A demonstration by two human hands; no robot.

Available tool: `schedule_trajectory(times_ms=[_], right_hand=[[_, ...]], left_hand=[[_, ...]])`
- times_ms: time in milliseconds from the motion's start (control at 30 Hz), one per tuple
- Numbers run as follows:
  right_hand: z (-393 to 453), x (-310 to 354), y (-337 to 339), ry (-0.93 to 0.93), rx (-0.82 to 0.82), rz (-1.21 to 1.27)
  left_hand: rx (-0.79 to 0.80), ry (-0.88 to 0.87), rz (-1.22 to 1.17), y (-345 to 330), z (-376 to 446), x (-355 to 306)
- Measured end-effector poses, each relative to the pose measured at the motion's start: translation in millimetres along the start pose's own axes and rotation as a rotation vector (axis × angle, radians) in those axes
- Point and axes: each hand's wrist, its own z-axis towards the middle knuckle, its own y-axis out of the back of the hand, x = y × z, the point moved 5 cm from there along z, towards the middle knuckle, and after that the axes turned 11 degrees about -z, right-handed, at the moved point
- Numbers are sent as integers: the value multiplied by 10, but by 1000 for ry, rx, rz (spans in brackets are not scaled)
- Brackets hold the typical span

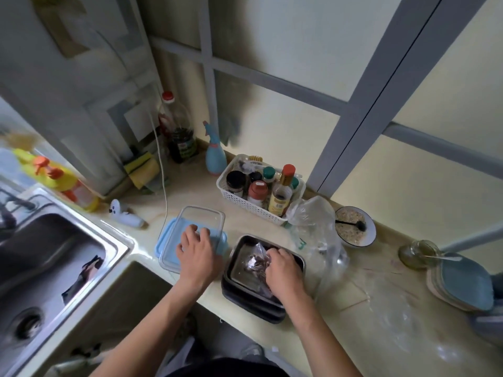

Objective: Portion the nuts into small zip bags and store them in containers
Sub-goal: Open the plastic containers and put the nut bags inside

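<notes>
Right hand (283,270) fingers curled, pinching small clear zip bag of dark nuts (257,261) inside square metal tray (236,284). Left hand (196,251) fingers spread, resting on clear rectangular plastic container (202,213), leftward of bag; left nearer it.

Right fingers (273,257) behind zip bag (257,261)

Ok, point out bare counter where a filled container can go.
Bare counter lies right of the metal trays, before the stacked plates. Another strip runs between white basket and clear container. Crowded around plastic bag and bowl.
</notes>
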Motion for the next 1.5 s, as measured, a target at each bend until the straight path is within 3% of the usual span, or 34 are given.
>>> schedule_trajectory(times_ms=[100,167,300,500,633,767,833,900,1000,1067,1167,1267,1333,1400,1500], right_hand=[[-31,49,74,-66,-128,-31],[-66,119,85,-20,-212,-13],[-102,199,-21,107,-172,16],[-34,157,-2,117,-145,58],[-7,141,51,112,-117,45],[-34,60,351,-1,-296,237],[-71,-17,554,-81,-375,510],[-65,-96,710,-162,-354,728],[-8,-179,785,-212,-60,1068],[-13,-270,738,-254,81,1163],[-60,-507,476,-380,87,872],[-135,-588,311,-401,-95,495],[-207,-502,311,-351,-233,426],[-244,-407,299,-348,-264,337],[-267,-311,262,-411,-250,93]], left_hand=[[284,29,266,-85,-62,116],[346,39,356,-129,-100,197],[160,-51,382,-58,-91,217],[65,-98,261,163,-57,156],[-105,-140,191,685,58,-76],[-240,-179,-86,1349,66,-382],[-119,-252,-290,1552,49,-569],[160,-278,-534,1546,18,-746],[531,-203,-724,1155,0,-885],[529,-120,-703,725,110,-793],[317,-28,-466,167,269,-582],[168,-40,-403,-190,190,-523],[55,-78,-407,-303,97,-549],[-80,-91,-284,-374,43,-568],[-58,-35,-211,-483,-2,-562]])
